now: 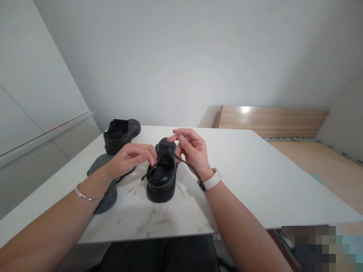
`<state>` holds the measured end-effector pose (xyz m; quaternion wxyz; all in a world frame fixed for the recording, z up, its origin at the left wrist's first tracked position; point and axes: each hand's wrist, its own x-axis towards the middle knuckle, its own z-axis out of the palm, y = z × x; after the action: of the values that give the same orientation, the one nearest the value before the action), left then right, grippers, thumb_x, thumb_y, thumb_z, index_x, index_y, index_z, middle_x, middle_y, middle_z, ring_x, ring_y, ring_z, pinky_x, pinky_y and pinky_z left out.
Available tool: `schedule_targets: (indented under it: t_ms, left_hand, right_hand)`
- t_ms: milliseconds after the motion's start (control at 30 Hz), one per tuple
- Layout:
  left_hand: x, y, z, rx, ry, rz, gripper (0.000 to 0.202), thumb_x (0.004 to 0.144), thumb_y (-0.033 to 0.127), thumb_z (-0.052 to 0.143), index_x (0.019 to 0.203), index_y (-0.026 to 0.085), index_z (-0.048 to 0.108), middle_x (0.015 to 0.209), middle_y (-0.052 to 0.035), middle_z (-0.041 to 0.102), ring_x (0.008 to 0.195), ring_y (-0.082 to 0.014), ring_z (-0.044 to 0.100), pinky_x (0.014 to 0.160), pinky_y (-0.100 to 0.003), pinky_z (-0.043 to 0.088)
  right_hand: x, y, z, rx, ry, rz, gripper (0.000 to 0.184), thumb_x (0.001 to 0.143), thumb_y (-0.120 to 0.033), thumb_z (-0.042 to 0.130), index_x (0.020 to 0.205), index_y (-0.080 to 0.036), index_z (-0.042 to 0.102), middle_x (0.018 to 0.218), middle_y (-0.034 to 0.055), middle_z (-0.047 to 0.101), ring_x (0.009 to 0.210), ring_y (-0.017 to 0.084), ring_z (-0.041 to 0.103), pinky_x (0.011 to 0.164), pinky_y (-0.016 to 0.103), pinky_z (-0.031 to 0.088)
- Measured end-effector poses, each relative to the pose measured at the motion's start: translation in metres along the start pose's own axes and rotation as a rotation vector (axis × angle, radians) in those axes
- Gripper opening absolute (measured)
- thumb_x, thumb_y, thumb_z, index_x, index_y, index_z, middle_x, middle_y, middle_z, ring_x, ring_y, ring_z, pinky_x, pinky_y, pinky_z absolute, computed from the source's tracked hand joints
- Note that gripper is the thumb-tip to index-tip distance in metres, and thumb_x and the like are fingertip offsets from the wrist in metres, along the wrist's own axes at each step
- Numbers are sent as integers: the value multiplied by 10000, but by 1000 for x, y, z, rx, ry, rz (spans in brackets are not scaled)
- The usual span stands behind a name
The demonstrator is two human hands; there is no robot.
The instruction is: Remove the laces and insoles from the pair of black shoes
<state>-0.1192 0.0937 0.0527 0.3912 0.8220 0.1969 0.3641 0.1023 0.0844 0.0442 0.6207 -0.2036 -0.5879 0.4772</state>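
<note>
A black lace-up shoe [161, 189] stands upright on the white table, heel toward me and toe pointing away. My left hand [136, 156] is at the left side of its opening, fingertips closed on a black shoelace [149, 173] whose end hangs down by the shoe. On the other side, my right hand [191, 149] has its fingers curled in, with the other half of the lace running from the eyelets through them and back toward the wrist. Its thumb and index finger are drawn close together above the toe. My fingers partly cover the eyelets.
A second black shoe [117, 138] stands at the table's back left. Grey fabric [107, 200] lies partly under my left forearm; its kind is unclear. Dark smudges mark the white table [241, 181] near its front edge. A wooden board [272, 119] is beyond, against the wall.
</note>
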Motion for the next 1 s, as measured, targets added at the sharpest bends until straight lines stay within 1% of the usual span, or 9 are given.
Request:
schedule_targets:
  t_ms: [67,167,233,300,400,500,600,767,1000]
  left_hand:
    - [2,0,1,84,36,0,449,976,477,551,693,182,737,770,-74,693,720,-180,637,700,-293,497]
    - [5,-5,5,272,219,-78,373,952,436,580,707,187,711,756,-42,690,746,-179,640,733,-287,492]
    - [6,-12,6,367,343,-155,289,912,435,623,803,186,720,803,-38,707,774,-187,646,755,-297,496]
    - [7,-20,7,408,386,-225,286,880,446,649,931,178,736,895,-58,727,817,-204,661,781,-319,508]
    - [7,-30,7,435,358,-258,347,879,455,631,1031,169,755,993,-93,728,878,-231,678,807,-353,518]
    - [7,-34,8,454,376,-232,327,882,434,618,1003,173,774,959,-95,731,856,-234,683,781,-356,519]
    - [8,-33,10,461,413,-211,281,870,412,631,939,185,782,928,-87,742,843,-232,686,764,-350,517]
    - [9,-33,15,440,444,-229,274,875,416,630,909,184,770,931,-81,745,871,-232,686,796,-354,522]
    - [11,-34,21,413,442,-215,351,901,442,608,1068,172,757,1058,-102,712,944,-228,675,803,-340,550]
  right_hand:
    - [-1,7,0,-180,13,-55,188,940,-377,583,1025,-233,669,908,9,742,487,71,543,462,232,435]
    - [0,19,-5,-513,54,-119,176,937,-189,528,963,-218,701,909,22,733,755,127,650,707,273,524]
    - [2,27,-9,-704,61,-77,167,887,-126,568,917,-201,714,947,41,718,816,147,639,780,304,525]
    - [4,31,-13,-815,59,4,117,855,-133,627,884,-190,725,958,51,700,779,147,615,774,314,525]
    - [5,34,-17,-842,52,71,88,860,-161,646,881,-185,728,940,49,700,752,143,607,775,312,522]
    - [4,34,-18,-859,86,94,142,858,-121,607,941,-187,702,917,34,707,722,140,604,763,308,516]
    - [3,35,-19,-895,108,106,104,852,-122,594,892,-183,669,868,36,695,719,156,598,757,325,501]
    - [1,38,-16,-911,109,85,69,860,-137,554,831,-182,596,824,45,650,749,181,583,745,339,472]
    - [1,41,-10,-842,109,-13,46,889,-175,488,878,-211,514,859,34,616,792,186,579,770,344,470]
